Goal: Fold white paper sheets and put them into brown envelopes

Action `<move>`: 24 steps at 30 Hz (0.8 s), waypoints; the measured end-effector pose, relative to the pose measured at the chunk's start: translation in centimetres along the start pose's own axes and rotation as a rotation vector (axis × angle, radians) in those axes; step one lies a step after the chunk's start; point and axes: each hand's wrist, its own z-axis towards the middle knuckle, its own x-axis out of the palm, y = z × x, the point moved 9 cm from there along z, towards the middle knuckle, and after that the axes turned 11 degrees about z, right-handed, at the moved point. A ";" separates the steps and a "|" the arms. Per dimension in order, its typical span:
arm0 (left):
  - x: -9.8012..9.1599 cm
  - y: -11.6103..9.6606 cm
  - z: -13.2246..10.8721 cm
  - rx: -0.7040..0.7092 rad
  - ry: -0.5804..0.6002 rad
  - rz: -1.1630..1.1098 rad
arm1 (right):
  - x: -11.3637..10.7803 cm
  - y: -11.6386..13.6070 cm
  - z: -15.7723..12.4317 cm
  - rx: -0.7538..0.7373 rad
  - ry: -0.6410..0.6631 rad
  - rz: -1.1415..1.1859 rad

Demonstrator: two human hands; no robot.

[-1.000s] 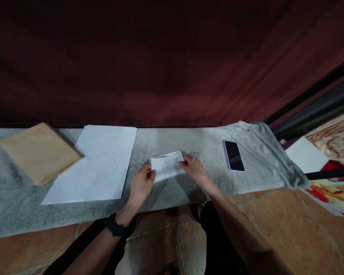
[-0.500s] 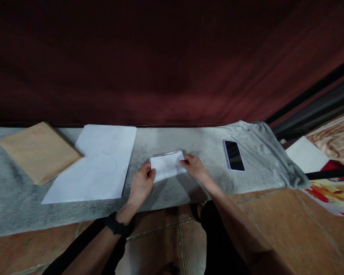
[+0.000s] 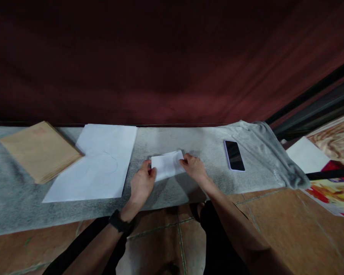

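Toward the left end of the surface (image 3: 209, 143), brown envelopes (image 3: 41, 151) overlap white sheets (image 3: 99, 168). Mid-surface, left hand (image 3: 143, 181) and right hand (image 3: 194, 167) pinch opposite ends of seemingly folded paper (image 3: 167, 165), not yet released. A phone (image 3: 235, 156) lies farther right.

Folded paper (image 3: 167, 165) had underside hidden. White sheets (image 3: 94, 173) lay partly hidden under brown paper stack (image 3: 41, 154), whose reddish mark (image 3: 39, 131) was too blurred to read. Left forearm (image 3: 96, 246), right forearm (image 3: 237, 233) ran off bottom edge; colorful print (image 3: 334, 192), off right.
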 end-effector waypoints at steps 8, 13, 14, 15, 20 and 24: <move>0.0 -0.3 0.0 0.006 0.025 0.014 | 0.0 0.2 -0.2 -0.004 -0.013 -0.030; 0.0 -0.2 0.1 0.001 0.021 0.021 | -0.3 0.3 -0.5 -0.007 -0.068 -0.016; 0.0 -0.2 0.1 0.002 0.018 0.023 | -0.3 0.4 -0.6 -0.008 -0.087 -0.014; -0.1 -0.3 0.1 0.005 0.014 0.026 | -0.3 0.5 -0.6 -0.011 -0.102 -0.016; -0.2 -0.4 0.1 0.001 -0.003 0.090 | 0.0 0.6 -0.5 -0.037 -0.162 -0.027; -0.3 -0.6 0.1 -0.001 -0.020 0.166 | -0.3 0.8 -0.5 -0.121 -0.268 -0.007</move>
